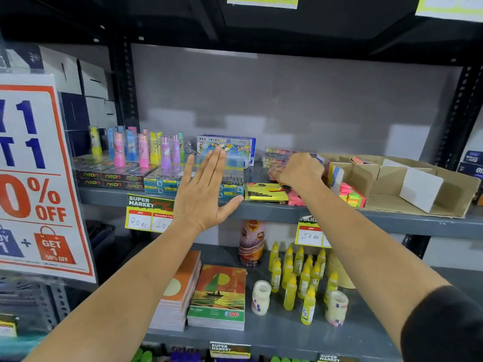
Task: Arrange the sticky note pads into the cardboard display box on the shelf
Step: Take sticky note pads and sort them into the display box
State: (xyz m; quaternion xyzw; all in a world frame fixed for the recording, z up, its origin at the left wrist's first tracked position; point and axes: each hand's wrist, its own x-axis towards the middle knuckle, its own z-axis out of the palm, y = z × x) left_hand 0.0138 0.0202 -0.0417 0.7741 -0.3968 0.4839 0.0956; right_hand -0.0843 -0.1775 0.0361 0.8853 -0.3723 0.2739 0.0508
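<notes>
Your right hand [298,169] has its fingers closed on a packaged sticky note pad [333,176] at the brown cardboard display box's [449,190] left edge. Your left hand [202,189] hovers with fingers spread, empty. Risk: the pad catching the box wall, or your wrist sweeping the yellow pad [265,192] off the grey metal shelf [407,220].

A yellow sticky note pad [265,192] in clear wrap lies flat at the front edge of the shelf [287,210]. Just right of it, a stack of pink, green and orange pads [352,196] touches the left wall of the open cardboard box [444,194], whose dividers stand upright.
</notes>
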